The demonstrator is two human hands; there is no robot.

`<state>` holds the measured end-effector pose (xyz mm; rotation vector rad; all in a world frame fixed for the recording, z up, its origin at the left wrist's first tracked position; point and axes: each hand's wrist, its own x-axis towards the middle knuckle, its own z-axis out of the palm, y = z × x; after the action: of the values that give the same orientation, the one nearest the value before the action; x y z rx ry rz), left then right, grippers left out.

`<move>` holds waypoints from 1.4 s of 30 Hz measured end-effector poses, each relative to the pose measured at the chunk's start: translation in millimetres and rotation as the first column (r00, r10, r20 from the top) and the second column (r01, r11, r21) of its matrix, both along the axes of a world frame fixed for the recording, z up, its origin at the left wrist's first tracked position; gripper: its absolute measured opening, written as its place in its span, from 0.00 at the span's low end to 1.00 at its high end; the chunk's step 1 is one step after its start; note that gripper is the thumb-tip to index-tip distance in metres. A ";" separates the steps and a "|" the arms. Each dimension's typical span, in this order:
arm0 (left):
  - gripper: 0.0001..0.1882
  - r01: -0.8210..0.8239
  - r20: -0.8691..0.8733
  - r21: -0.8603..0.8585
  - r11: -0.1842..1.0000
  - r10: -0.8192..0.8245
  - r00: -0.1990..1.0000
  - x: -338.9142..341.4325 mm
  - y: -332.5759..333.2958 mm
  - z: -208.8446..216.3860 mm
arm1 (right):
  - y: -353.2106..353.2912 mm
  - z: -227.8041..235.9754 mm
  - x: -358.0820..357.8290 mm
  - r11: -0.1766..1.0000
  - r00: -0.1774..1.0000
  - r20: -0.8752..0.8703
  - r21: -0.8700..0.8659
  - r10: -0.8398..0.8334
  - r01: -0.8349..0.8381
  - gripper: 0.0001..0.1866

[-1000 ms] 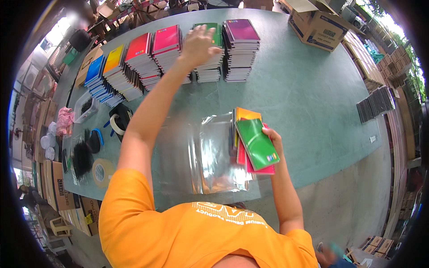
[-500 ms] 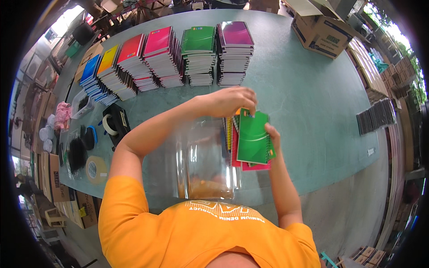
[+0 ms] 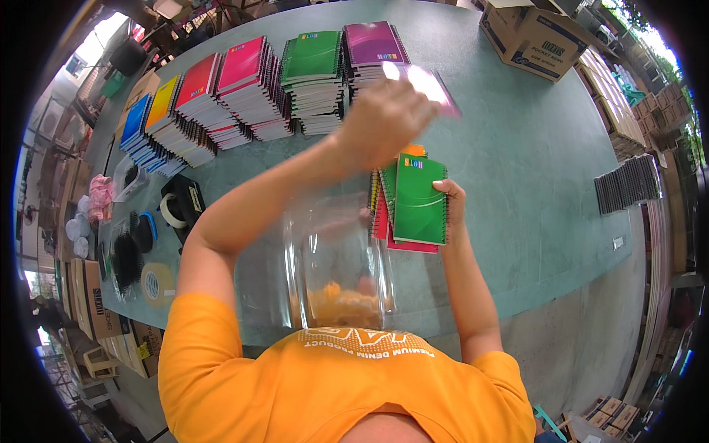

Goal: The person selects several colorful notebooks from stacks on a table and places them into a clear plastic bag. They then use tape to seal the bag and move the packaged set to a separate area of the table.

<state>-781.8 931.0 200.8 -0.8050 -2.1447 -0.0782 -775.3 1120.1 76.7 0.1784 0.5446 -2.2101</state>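
Observation:
My left hand [image 3: 388, 118], blurred by motion, is raised in front of the rear stacks and grips a purple spiral notebook [image 3: 449, 96] whose cover shines with glare. It is beside the purple notebook stack [image 3: 373, 43]. My right hand [image 3: 453, 199] holds a small bundle of spiral notebooks by its right edge, thumb on top. A green notebook [image 3: 421, 203] lies uppermost in that bundle; edges of pink, red, yellow and orange covers stick out around it. Below the bundle lies a clear plastic sheet or bag [image 3: 340, 273], spread over the table edge near my shirt.
Stacks of blue [image 3: 136, 122], yellow [image 3: 161, 103], red [image 3: 198, 81], pink [image 3: 242, 63] and green notebooks [image 3: 312, 55] line the far left. A tape dispenser [image 3: 188, 196] and a tape roll [image 3: 157, 284] lie left. An open carton [image 3: 535, 44] and a black row of items [image 3: 628, 184] stand right.
My left hand has left the bundle's top edge and moved up toward the purple stack, now with a purple notebook in it. The bundle in my right hand has shifted slightly up.

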 end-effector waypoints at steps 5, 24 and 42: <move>0.11 0.387 0.513 0.518 0.763 -0.639 0.573 40.1 6.5 -2.3 | 0.4 -3.4 5.8 0.982 0.966 -0.177 -0.056 -0.190 0.183 0.21; 0.13 -0.278 0.202 0.007 0.960 0.271 0.941 -66.3 -38.3 -11.8 | 1.4 -5.0 75.7 0.953 0.949 0.122 0.052 0.290 -0.298 0.23; 0.28 0.261 0.679 -0.073 0.963 -0.144 0.720 198.3 -38.0 -36.3 | -5.1 -10.1 119.3 0.977 0.976 -0.040 0.033 0.212 -0.211 0.27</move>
<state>-583.6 893.0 164.5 -1.2569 -2.7547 -0.3623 -656.0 1115.1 66.7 0.0836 0.5916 -2.0035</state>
